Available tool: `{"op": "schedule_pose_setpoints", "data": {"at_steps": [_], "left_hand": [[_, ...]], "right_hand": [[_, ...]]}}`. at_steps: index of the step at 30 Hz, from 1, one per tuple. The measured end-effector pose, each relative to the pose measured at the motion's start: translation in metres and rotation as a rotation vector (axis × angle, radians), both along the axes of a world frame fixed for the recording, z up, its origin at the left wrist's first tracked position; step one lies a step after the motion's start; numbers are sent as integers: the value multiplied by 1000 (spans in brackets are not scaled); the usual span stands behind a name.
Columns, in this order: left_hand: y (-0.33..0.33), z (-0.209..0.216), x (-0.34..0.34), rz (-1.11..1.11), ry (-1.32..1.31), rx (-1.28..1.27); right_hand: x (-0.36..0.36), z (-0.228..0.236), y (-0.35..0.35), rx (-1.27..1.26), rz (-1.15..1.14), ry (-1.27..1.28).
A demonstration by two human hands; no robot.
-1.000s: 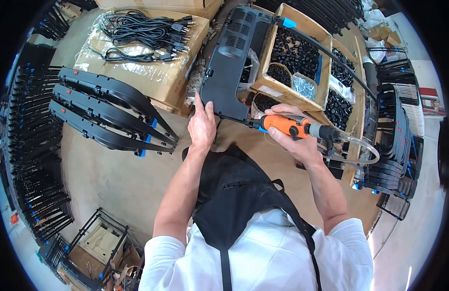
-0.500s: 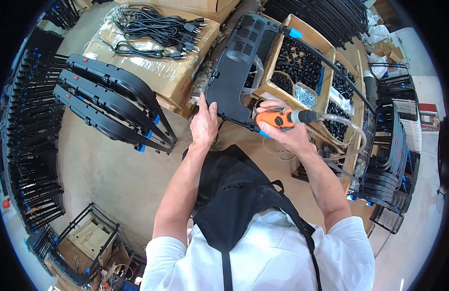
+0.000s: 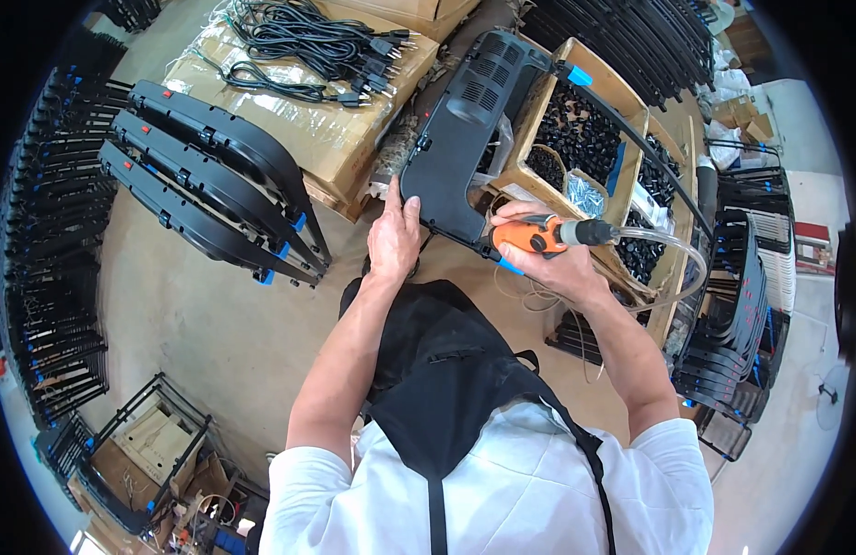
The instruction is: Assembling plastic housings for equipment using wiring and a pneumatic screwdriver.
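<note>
A black plastic housing with a vented hump at its far end lies in front of me, joined to a black tubular frame. At its near left corner, my left hand grips the edge, thumb on the top face and fingers along the side. My right hand is wrapped around an orange air screwdriver at the housing's near right corner. A clear hose curves away from the tool's black end fitting. The tool's working tip is hidden by my hand and the tool body.
Right of the housing, a wooden compartment tray holds black parts and silver screws. Black power cords lie on a cardboard box. Several black curved frame pieces stand at left. Racked black frames line the left side.
The whole view has shifted slightly, so the housing and tray sit a little farther right and lower. Both hands keep their places on the housing and the screwdriver.
</note>
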State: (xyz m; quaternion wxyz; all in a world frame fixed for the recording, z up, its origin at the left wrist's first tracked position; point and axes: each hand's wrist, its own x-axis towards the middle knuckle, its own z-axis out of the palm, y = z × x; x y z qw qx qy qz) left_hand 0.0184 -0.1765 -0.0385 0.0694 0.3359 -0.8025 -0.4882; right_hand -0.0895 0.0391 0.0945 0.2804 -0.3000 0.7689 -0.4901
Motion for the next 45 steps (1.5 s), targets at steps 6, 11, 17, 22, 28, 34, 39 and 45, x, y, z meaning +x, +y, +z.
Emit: {"op": "schedule_pose_setpoints", "data": {"at_steps": [6,11,17,22,28,34,39,45], "left_hand": [[-2,-1,0,-7,-27,-10],[-2,-4,-1,-9,11,-6],[-9,-15,7,167,162,360],[-22,10,34,510,374,1350],[8,32,70,251,289,1406],[44,43,87,92,156,1374],[52,28,89,2,98,1425],[43,37,72,-11,41,1343]], "right_hand": [[-5,8,-7,46,46,39],[-5,11,-11,127,149,134],[-4,22,-17,223,198,61],[-7,9,-8,92,167,124],[-9,13,-10,192,182,21],[-6,20,5,63,110,39],[3,29,28,-109,-142,-120],[27,23,41,-235,-203,-162]]}}
